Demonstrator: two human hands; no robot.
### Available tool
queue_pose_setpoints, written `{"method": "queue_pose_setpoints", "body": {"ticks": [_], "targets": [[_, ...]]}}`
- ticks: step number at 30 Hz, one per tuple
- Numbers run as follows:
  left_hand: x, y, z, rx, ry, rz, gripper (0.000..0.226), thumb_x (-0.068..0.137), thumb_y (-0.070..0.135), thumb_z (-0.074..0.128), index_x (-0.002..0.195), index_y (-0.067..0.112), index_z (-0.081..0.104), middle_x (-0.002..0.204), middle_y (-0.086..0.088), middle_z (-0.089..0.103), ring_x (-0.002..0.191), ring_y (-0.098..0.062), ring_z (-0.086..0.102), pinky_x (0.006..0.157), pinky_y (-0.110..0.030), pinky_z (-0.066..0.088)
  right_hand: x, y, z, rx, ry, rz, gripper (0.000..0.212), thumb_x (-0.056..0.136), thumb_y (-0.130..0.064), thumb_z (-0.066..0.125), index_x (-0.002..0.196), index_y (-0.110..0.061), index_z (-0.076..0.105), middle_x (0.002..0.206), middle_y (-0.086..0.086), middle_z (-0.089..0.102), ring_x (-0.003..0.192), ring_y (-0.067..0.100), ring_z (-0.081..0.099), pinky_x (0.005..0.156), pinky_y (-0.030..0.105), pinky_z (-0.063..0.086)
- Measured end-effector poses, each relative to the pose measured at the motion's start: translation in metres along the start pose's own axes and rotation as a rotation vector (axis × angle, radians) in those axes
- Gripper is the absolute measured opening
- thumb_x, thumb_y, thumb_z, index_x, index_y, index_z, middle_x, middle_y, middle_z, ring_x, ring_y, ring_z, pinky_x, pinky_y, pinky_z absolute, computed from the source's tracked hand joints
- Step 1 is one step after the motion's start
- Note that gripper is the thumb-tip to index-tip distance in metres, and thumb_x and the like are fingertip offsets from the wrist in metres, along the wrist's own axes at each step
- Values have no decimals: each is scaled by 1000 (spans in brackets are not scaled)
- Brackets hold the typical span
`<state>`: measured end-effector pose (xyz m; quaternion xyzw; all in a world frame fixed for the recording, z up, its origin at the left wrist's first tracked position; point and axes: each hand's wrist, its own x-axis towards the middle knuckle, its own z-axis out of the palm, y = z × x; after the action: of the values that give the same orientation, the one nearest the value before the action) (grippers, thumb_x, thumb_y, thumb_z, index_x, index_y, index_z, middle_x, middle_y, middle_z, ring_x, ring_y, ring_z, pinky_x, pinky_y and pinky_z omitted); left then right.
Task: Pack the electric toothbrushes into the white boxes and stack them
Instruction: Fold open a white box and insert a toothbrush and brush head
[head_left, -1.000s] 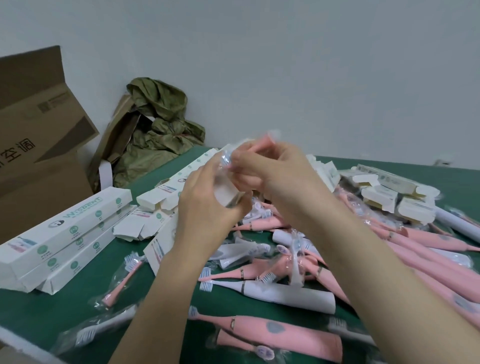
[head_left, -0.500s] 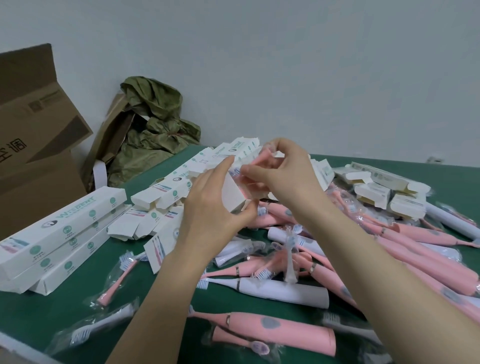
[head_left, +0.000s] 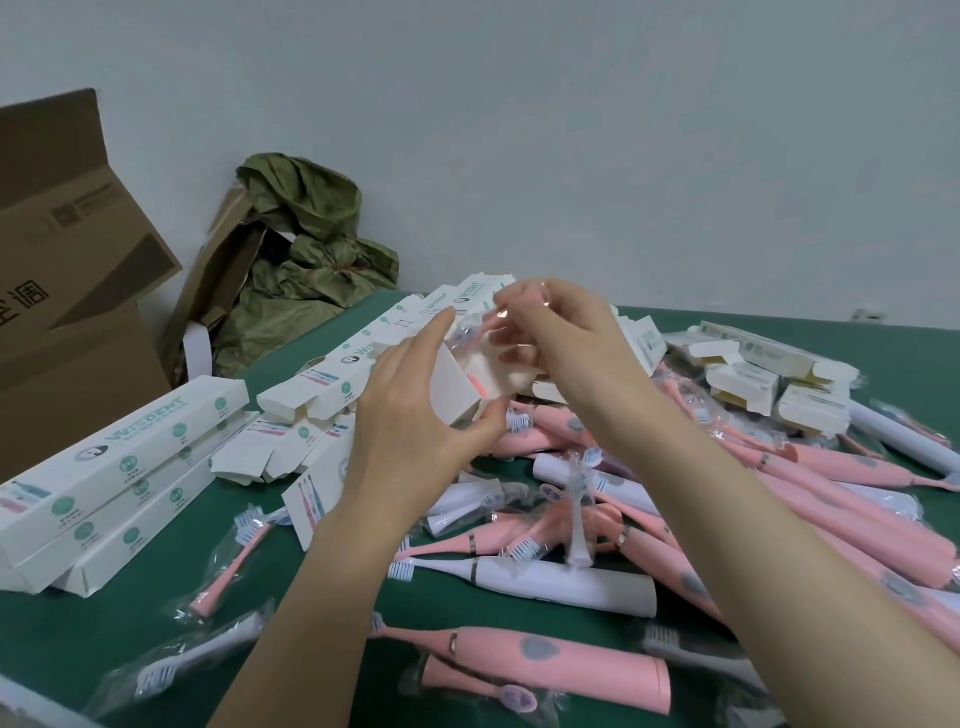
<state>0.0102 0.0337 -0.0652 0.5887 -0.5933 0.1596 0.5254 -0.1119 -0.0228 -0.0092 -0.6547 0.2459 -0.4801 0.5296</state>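
White box (head_left: 455, 385), left hand (head_left: 410, 418): axis receding, mouth near; right hand (head_left: 569, 343): brush (head_left: 501, 313).

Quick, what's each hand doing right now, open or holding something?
Left hand: holding the white box.
Right hand: pinching a plastic-wrapped pink toothbrush at the box's open end.

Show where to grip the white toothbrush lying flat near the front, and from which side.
Probably the thick handle of the white toothbrush, taken from above with fingers across it. It lies flat on the table, bristles left; the neck is thin, and a bagged brush head rests on the handle's middle, so favour the butt end.
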Motion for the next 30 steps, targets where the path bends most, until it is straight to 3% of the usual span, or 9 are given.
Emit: {"method": "queue_pose_setpoints", "body": {"ticks": [4,7,9,11,16,18,20,25,30], "targets": [[-1,1,-2,-16,6,4,73,68,23,81,133,9,51,116,-5,61,107,-9,45,90,5,20,1,-3,-1,307,20,117,17,99,-9,42,84,-9,50,76,3,69,70,19,66,79,36,57],[-2,3,-6,-40,-4,53,72,67,27,80,131,6,53,115,1,58,108,-7,47,94,1,24,1,-9,-8,166,-42,87,11,101,-18,44,94,-12,50,67,0,61,60,16,61,80,49,56],[-3,4,-11,-95,18,102,71,67,32,75,129,6,54,115,6,55,107,-4,50,95,-5,32,0,-16,-16,-9,-150,30,12,100,-24,46,107,-20,54,57,-7,51,51,10,50,64,43,59],[-4,4,-16,-181,82,141,68,68,35,71,127,8,52,117,9,54,108,2,51,95,-11,38,-1,-24,-20,-175,-216,-8,22,96,-30,53,116,-24,50,51,-9,44,45,9,39,47,26,43],[-2,5,-16,-249,132,144,66,69,34,71,126,9,50,119,9,55,111,4,52,96,-17,41,-9,-45,-15,-666,-187,-338,16,87,-33,64,86,-22,53,61,-2,59,52,8,47,54,23,38],[-2,4,-15,-207,106,131,63,69,33,70,124,5,55,117,0,60,109,-8,57,95,-24,47,-14,-55,-15,-772,-260,-412,2,88,-24,62,88,-25,60,71,-6,58,60,2,51,57,14,37],[-2,4,-13,-169,80,88,63,68,31,71,122,0,59,112,-6,65,104,-16,60,92,-30,49,-16,-62,-15,-898,-363,-394,23,87,-13,55,92,-32,66,78,-10,54,68,3,51,63,14,40],[-4,3,-6,-106,56,45,71,63,23,76,129,8,54,108,7,56,98,0,49,90,-11,39,-9,-63,-15,-1147,-428,-325,32,94,-11,49,107,-30,71,71,-21,41,63,-12,44,62,1,34],[-3,6,2,-65,-72,108,67,69,36,69,127,6,56,103,3,58,97,-5,50,88,-5,32,3,-59,-10,-1393,-463,-297,43,91,0,44,107,-30,70,75,-16,47,79,11,51,69,22,41]]}}
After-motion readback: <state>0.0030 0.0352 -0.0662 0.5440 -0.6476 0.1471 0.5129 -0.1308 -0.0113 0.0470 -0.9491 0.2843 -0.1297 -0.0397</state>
